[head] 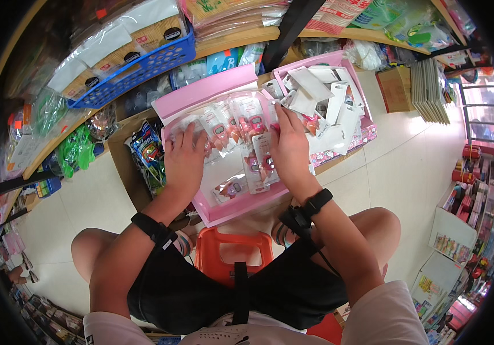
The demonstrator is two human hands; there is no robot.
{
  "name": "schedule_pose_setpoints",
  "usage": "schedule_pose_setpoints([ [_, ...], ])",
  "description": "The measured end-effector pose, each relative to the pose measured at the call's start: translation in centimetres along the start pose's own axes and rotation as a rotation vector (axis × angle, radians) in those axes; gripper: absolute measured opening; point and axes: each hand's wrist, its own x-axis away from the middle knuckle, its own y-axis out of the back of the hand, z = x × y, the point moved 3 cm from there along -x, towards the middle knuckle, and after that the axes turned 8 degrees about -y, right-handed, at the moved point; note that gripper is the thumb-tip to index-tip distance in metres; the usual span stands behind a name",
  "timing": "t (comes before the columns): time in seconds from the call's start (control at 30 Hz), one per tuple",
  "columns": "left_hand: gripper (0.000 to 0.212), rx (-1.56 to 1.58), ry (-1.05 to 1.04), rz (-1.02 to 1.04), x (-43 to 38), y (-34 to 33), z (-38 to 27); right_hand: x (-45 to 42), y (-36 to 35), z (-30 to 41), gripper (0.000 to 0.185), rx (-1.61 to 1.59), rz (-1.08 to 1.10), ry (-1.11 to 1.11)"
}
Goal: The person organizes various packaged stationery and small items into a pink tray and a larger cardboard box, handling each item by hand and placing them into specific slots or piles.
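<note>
A shallow pink cardboard box stands before me with several blister packs inside, each showing a small pink or purple toy watch. My left hand rests over clear packaging at the box's left side, its fingers spread a little. At the right side my right hand lies over the edge of the packs, its fingertips on clear plastic; whether it grips a pack is hidden. One pack with a purple watch lies apart near the box's front. Right of this, a second pink box is heaped with white-backed packs.
Shelves with a blue plastic basket and bagged goods curve around the back. A brown carton with colourful packets adjoins the pink box at left. An orange plastic stool stands between my legs. A cardboard box sits at the right.
</note>
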Motion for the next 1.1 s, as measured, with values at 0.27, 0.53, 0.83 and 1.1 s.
schedule_pose_setpoints([
  [0.27, 0.052, 0.132, -0.107, -0.09, -2.8, 1.8, -2.4, -0.4, -0.4, 0.5, 0.041, 0.015, 0.179, -0.081],
  [0.53, 0.044, 0.283, -0.134, -0.166, -5.3, 0.7, -4.0, -0.8, 0.4, 1.0, 0.029, 0.078, 0.096, -0.122],
  [0.83, 0.039, 0.324, -0.139, -0.136, -6.1, 0.3, -3.5, -0.6, -0.8, -0.3, 0.026, 0.032, 0.367, -0.295],
  [1.1, 0.044, 0.348, 0.036, -0.249, -6.2, 1.1, -5.2, -1.3, -1.9, 0.7, 0.039, 0.266, 0.501, -0.087],
])
